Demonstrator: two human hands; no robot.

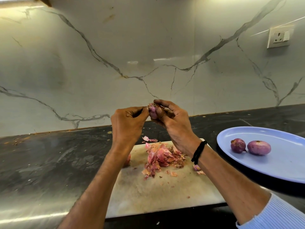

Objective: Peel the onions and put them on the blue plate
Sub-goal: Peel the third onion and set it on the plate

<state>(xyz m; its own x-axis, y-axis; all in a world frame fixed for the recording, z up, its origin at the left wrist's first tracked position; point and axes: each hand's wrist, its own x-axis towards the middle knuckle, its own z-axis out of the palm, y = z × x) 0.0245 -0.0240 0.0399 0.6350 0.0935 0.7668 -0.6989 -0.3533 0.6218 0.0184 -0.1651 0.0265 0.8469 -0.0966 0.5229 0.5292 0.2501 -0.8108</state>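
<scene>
- Your right hand (175, 123) is curled around a small onion (152, 111): the thumb lies on its near side, the forefinger arches over its top, and the other fingers are behind it.
- Your left hand (127, 123) has its fingers curled in, and thumb and forefinger pinch the onion's upper left side, where loose skin sticks out.
- Both hands are raised above the counter (41, 162), over the far edge of the white cutting board (148, 195). Their backs face you, and the forearms rise from the counter's near edge toward each other.
- A black band (198, 152) is around your right wrist.
- The blue plate (280, 171) lies toward the counter's right end, just beside the board. A dark purple onion (238, 145) and a paler onion (259, 147), both peeled, lie on it side by side.
- A pile of pink skins (162, 157) lies on the far half of the board.
- One more onion, a half-hidden onion (127, 160), shows behind your left forearm at the board's left edge.
</scene>
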